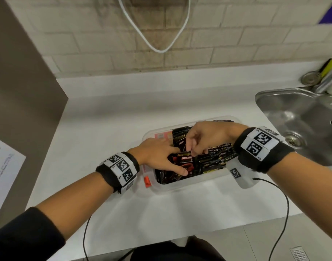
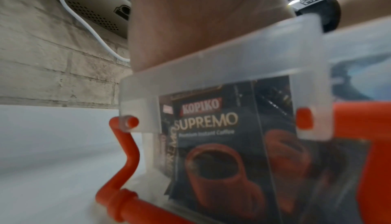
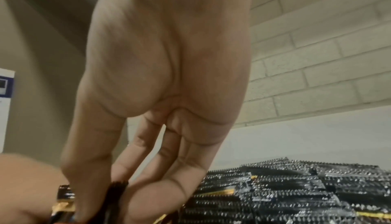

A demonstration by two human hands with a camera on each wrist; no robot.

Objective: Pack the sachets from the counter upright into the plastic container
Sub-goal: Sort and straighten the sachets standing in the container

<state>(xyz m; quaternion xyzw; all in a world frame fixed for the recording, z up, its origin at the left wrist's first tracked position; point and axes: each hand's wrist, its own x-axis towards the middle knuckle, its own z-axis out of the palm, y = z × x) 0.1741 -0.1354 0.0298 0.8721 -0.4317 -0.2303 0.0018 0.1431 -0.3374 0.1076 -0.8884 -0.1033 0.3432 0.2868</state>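
A clear plastic container (image 1: 180, 185) with an orange latch (image 1: 147, 180) stands on the white counter, packed with black Kopiko sachets (image 1: 216, 155), most of them upright. My right hand (image 1: 191, 152) reaches in from the right and pinches the top edge of one sachet (image 1: 186, 161) at the container's left end. The right wrist view shows that dark edge (image 3: 117, 189) between thumb and fingers. My left hand (image 1: 175, 160) lies over the left end with straight, spread fingers, its thumb on that sachet's face. Through the container wall (image 2: 232, 65) a Kopiko Supremo sachet (image 2: 211, 144) shows upright.
A steel sink (image 1: 302, 119) and tap (image 1: 329, 80) sit at the right. A brown panel (image 1: 20, 91) and a printed sheet (image 1: 3, 166) stand at the left. A white cable (image 1: 155, 44) hangs on the brick wall. Bare counter lies behind and in front of the container.
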